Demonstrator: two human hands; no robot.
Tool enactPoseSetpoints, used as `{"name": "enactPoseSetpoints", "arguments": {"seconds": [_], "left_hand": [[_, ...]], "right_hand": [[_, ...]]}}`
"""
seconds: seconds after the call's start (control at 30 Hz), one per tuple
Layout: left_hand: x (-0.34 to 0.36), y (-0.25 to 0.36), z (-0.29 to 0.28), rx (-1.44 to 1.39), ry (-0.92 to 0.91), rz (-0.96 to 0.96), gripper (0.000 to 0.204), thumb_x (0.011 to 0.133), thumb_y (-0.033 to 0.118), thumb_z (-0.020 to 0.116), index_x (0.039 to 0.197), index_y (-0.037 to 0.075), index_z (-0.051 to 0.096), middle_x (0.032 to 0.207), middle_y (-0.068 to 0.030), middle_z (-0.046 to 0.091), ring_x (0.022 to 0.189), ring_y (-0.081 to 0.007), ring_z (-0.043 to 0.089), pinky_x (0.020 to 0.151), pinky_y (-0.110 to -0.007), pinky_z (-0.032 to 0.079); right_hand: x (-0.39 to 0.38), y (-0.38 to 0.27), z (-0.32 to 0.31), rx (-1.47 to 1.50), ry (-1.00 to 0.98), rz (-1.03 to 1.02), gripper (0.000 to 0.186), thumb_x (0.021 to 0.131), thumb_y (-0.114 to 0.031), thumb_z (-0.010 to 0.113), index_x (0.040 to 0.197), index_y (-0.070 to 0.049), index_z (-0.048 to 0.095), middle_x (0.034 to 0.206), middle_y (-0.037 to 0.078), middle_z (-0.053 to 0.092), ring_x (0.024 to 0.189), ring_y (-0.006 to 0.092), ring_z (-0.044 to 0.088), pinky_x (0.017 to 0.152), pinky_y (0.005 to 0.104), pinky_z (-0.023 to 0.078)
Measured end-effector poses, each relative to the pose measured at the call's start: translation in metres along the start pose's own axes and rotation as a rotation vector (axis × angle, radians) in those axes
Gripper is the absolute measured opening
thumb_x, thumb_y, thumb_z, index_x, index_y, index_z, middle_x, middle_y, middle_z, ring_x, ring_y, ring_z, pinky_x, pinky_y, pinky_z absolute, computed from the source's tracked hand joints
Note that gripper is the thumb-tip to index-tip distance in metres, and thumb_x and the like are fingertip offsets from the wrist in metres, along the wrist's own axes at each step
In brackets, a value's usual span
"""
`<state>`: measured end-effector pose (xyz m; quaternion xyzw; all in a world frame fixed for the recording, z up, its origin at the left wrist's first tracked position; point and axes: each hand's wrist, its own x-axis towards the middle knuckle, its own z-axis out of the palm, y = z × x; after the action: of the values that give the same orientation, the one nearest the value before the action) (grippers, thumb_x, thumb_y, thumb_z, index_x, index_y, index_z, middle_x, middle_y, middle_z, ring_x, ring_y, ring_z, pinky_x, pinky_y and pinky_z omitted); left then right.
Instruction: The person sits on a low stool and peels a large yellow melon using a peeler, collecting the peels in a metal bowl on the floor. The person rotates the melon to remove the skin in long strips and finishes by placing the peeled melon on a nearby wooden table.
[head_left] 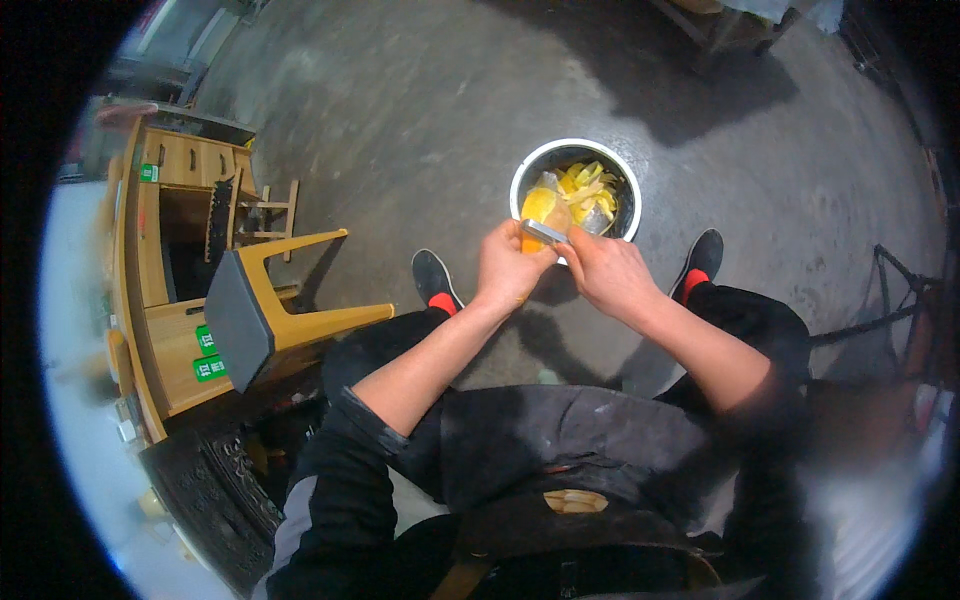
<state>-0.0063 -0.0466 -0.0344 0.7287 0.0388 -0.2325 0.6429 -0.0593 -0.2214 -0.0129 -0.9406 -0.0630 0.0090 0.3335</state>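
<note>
My left hand [510,265] holds a yellow-fleshed root or squash [543,207], partly tan on its surface, above a white-rimmed round bucket [630,185]. My right hand [605,265] grips a metal peeler-like tool [543,230], which lies across the produce. Behind my hands, the bucket holds several yellow and tan peels [588,180] and some greyish pieces too small to name. The bucket stands on the grey concrete floor [430,130], between my two shoes.
To the left are a dark-seated yellow stool [228,320], a wooden cabinet [152,230], a wooden chair [268,205] and a dark carved object [210,490]. A table-like stand [712,35] is at the top right, and a black metal frame [885,280] at the right.
</note>
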Motion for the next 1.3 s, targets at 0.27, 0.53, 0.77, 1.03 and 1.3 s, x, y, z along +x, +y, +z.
{"name": "enactPoseSetpoints", "arguments": {"seconds": [0.27,0.53,0.77,1.03,1.3], "left_hand": [[0.001,-0.004,0.006,0.003,0.077,-0.008,0.030,0.091,0.005,0.080,0.115,-0.003,0.064,0.098,-0.0065,0.075,0.079,-0.0115,0.071,0.068,-0.024,0.057],[-0.023,0.003,0.008,0.020,0.044,0.131,0.029,0.090,0.002,0.077,0.115,-0.005,0.062,0.098,-0.0086,0.074,0.079,-0.0121,0.071,0.070,-0.025,0.057],[-0.016,0.003,-0.003,0.129,0.065,0.143,0.028,0.092,0.003,0.075,0.115,-0.004,0.063,0.100,-0.0093,0.074,0.081,-0.0120,0.072,0.071,-0.025,0.057],[-0.012,-0.004,0.000,0.062,0.079,0.160,0.023,0.093,0.005,0.076,0.111,-0.003,0.063,0.097,-0.0062,0.073,0.077,-0.0107,0.070,0.070,-0.025,0.056],[-0.012,0.000,-0.003,0.034,0.093,0.042,0.021,0.095,0.004,0.074,0.110,-0.004,0.062,0.096,-0.0070,0.072,0.077,-0.0104,0.070,0.066,-0.023,0.057]], "right_hand": [[0.008,-0.006,0.007,0.012,-0.009,0.160,0.031,0.109,-0.033,0.054,0.106,-0.003,0.062,0.079,0.026,0.071,0.070,0.0468,0.071,0.063,0.0580,0.056],[0.025,0.051,0.029,0.252,-0.071,0.501,0.051,0.110,-0.042,0.045,0.107,0.001,0.073,0.104,0.031,0.073,0.103,0.0510,0.069,0.090,0.0567,0.055],[0.010,0.022,0.015,0.290,0.075,0.353,0.037,0.111,-0.031,0.049,0.120,0.001,0.066,0.096,0.031,0.072,0.093,0.0530,0.069,0.082,0.0595,0.055],[0.005,-0.013,-0.001,0.139,-0.041,0.176,0.030,0.110,-0.031,0.053,0.105,-0.003,0.061,0.077,0.028,0.070,0.075,0.0509,0.069,0.067,0.0614,0.055],[0.018,-0.003,0.012,0.252,-0.061,0.285,0.032,0.109,-0.032,0.052,0.109,-0.004,0.068,0.087,0.029,0.072,0.085,0.0515,0.070,0.076,0.0612,0.055]]}}
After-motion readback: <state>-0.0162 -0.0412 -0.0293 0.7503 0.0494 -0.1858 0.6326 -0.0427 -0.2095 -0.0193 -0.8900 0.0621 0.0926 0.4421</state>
